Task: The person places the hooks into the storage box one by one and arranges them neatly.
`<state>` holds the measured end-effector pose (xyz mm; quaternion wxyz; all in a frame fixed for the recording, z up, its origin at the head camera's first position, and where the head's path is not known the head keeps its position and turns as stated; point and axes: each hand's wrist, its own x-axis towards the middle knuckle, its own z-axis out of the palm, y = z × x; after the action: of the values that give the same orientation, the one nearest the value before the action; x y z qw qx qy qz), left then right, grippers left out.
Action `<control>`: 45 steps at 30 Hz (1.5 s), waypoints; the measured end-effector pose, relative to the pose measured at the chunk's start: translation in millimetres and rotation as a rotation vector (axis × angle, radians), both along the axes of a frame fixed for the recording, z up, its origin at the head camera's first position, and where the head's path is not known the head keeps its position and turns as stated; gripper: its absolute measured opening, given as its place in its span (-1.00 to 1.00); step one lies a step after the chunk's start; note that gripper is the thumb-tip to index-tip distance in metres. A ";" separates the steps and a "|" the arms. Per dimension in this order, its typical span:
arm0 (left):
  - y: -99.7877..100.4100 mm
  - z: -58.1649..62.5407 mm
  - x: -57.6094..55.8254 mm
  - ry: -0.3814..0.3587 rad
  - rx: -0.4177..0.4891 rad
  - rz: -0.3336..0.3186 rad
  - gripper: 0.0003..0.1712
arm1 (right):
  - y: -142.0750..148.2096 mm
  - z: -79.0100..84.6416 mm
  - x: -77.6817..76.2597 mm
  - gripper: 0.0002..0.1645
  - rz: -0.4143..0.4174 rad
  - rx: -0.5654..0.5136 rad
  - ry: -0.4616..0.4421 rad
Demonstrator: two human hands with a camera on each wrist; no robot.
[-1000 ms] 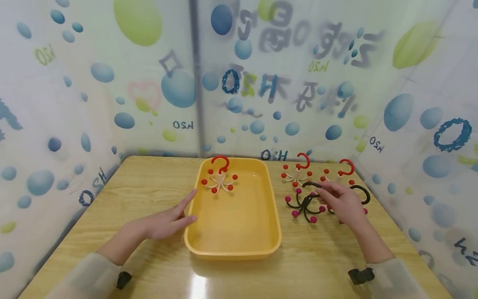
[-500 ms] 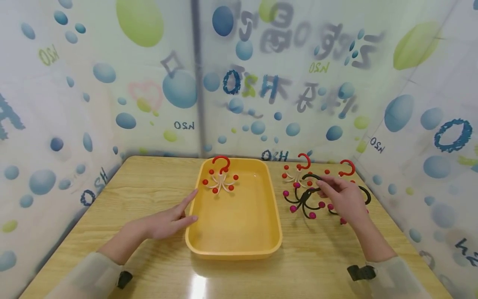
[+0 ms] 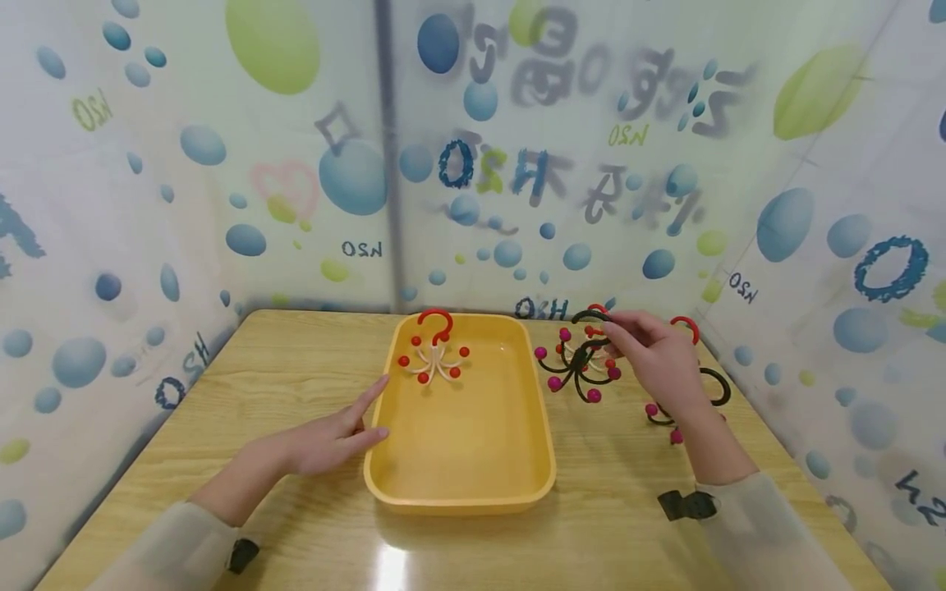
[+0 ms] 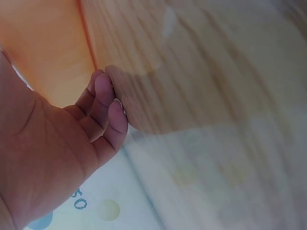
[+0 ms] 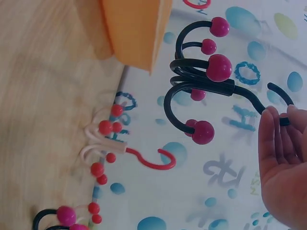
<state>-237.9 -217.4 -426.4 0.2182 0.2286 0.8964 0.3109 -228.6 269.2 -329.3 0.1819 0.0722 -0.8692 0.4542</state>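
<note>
My right hand [image 3: 658, 361] pinches the hook of a black multi-arm hook hanger [image 3: 581, 358] with magenta ball ends. The hanger is held up beside the right rim of the yellow tray [image 3: 466, 501]; in the right wrist view its arms [image 5: 216, 85] hang clear of the table. In the tray's far left part lies a white hook hanger [image 3: 436, 359] with a red hook and red balls. My left hand [image 3: 325, 441] touches the tray's left side with extended fingers; in the left wrist view its other fingers [image 4: 103, 91] lie loosely bent by the table.
Behind the held hanger, another white hanger with a red hook [image 5: 160, 160] stands on the wooden table [image 3: 296, 353]. A second black hanger [image 3: 717, 386] is at the right, partly hidden by my right hand, with a further red hook [image 3: 686, 328] behind it. Patterned curtains enclose the table.
My right hand has lifted the black hanger and carried it up and leftward, closer to the tray and across the white hanger behind. The left hand stays at the tray.
</note>
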 end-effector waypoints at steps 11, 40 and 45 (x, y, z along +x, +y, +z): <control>-0.8 0.8 0.8 0.002 -0.002 0.006 0.07 | -43.2 13.7 -28.9 -0.58 0.120 -0.042 -0.022; -0.6 0.1 1.2 0.008 -0.004 0.009 0.07 | -104.1 -19.5 -93.1 -0.64 0.163 0.020 -0.255; -0.3 -0.4 -0.4 0.009 -0.002 0.001 0.07 | -105.8 -27.6 -98.2 -0.62 0.151 0.038 -0.288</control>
<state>-238.3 -217.7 -426.8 0.2140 0.2293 0.8978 0.3092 -326.9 163.3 -356.8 0.0194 0.0749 -0.8867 0.4558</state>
